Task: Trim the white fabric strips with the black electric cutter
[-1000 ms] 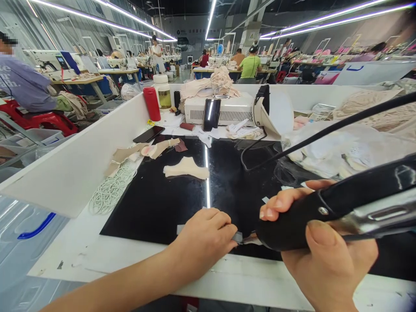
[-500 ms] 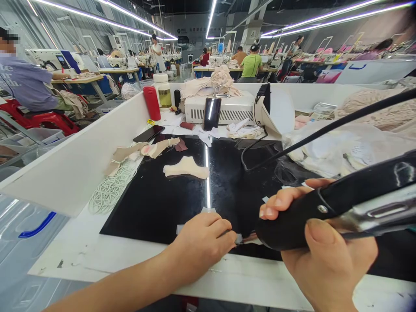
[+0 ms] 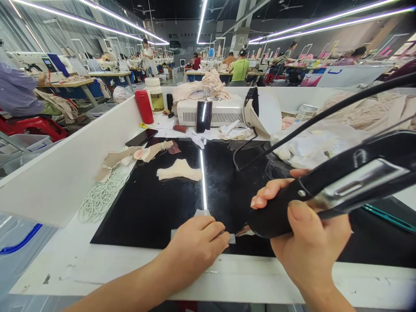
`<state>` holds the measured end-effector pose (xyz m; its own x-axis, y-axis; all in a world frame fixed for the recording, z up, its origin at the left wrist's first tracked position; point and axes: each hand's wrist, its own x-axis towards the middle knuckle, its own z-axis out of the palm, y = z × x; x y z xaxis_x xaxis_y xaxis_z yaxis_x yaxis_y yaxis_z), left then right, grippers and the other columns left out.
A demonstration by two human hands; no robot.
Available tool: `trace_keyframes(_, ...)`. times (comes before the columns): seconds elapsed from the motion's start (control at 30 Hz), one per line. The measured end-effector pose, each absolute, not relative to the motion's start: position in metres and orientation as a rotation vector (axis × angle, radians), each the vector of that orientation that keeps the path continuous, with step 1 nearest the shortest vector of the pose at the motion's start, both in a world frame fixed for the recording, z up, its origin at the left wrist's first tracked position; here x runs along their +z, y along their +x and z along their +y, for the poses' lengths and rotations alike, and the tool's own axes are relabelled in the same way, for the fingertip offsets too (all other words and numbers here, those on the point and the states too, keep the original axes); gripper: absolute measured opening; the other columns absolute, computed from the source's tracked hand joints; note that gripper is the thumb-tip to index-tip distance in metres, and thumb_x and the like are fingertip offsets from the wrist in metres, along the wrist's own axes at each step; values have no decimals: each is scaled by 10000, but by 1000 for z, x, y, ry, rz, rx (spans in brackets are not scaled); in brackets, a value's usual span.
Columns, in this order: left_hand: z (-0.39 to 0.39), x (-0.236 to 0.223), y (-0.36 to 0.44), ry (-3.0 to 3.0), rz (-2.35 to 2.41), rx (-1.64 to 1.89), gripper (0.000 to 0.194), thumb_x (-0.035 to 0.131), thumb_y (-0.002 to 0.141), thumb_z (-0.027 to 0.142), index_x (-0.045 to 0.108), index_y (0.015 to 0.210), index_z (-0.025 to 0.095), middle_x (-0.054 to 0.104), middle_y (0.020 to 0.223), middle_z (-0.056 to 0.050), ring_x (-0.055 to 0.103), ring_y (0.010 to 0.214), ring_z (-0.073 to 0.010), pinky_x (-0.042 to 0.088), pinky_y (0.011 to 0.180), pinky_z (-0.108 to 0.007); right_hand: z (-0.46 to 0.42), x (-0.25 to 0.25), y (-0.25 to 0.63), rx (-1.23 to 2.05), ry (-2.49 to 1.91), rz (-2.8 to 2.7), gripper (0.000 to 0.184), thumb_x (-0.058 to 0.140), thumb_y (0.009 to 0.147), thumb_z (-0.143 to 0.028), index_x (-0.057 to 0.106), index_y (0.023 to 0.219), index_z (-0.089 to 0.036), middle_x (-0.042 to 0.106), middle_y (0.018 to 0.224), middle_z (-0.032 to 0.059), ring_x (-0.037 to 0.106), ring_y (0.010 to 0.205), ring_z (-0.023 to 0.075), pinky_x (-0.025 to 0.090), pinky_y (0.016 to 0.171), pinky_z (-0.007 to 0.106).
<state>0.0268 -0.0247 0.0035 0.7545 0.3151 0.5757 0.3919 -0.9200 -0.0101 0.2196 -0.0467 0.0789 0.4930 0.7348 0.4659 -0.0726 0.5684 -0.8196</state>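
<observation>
My right hand [image 3: 302, 221] is wrapped round a thick black corded hand tool [image 3: 276, 216] with a silver lever. Its narrow metal tip points left, close to the right end of a grey translucent piece [image 3: 232, 238] on the black mat [image 3: 146, 208]. My left hand [image 3: 198, 242] rests on that piece, fingers bent and together, covering most of it; whether anything lies beneath is hidden. Beyond the hands lies a cream, padded-looking fabric cutout [image 3: 178, 170].
Left are beige scraps [image 3: 113, 160] and a pale green cord tangle [image 3: 100, 195]. At the back stand a red bottle [image 3: 144, 106], a jar [image 3: 155, 95], a white vented box [image 3: 224, 110] and a phone [image 3: 204, 116]. The tool's black cable [image 3: 312, 123] arches across the right; a plastic bag [image 3: 312, 141] lies behind.
The view has shifted slightly, bringing a teal strip into sight at right. The tool's tip now shows more clearly beside the grey piece. My left hand stays on it.
</observation>
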Motion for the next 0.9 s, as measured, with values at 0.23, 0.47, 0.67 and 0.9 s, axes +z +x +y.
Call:
trace_keyframes(0.23, -27, 9, 26, -2820, -610, -991, 296, 504, 1228, 174, 774, 1108, 144, 850, 1063, -43, 784, 911, -165, 686, 815, -305, -48, 69, 216, 573, -837, -959, 458, 958, 913, -502, 680, 1224, -312, 737, 856, -44, 709, 654, 186, 612, 581, 336)
trace_keyframes(0.47, -25, 6, 23, -2824, -587, -1008, 273, 525, 1220, 170, 778, 1123, 141, 857, 1074, -50, 803, 943, -182, 695, 835, -313, -48, 77, 216, 540, -839, -936, 474, 970, 891, -523, 686, 1205, -311, 730, 842, -48, 701, 650, 182, 634, 620, 350)
trace_keyframes(0.67, -26, 6, 22, -2836, -596, -975, 239, 547, 1209, 163, 779, 1151, 138, 858, 1096, -49, 808, 954, -193, 701, 824, -327, -51, 70, 214, 590, -845, -977, 454, 932, 945, -508, 655, 1252, -321, 744, 879, -46, 676, 612, 177, 588, 536, 329)
trace_keyframes(0.9, -25, 5, 23, -2822, -597, -977, 249, 530, 1206, 140, 772, 1147, 135, 856, 1102, -50, 796, 930, -187, 701, 795, -331, -50, 71, 216, 562, -843, -950, 458, 959, 921, -520, 690, 1229, -312, 740, 867, -49, 711, 690, 179, 635, 642, 343)
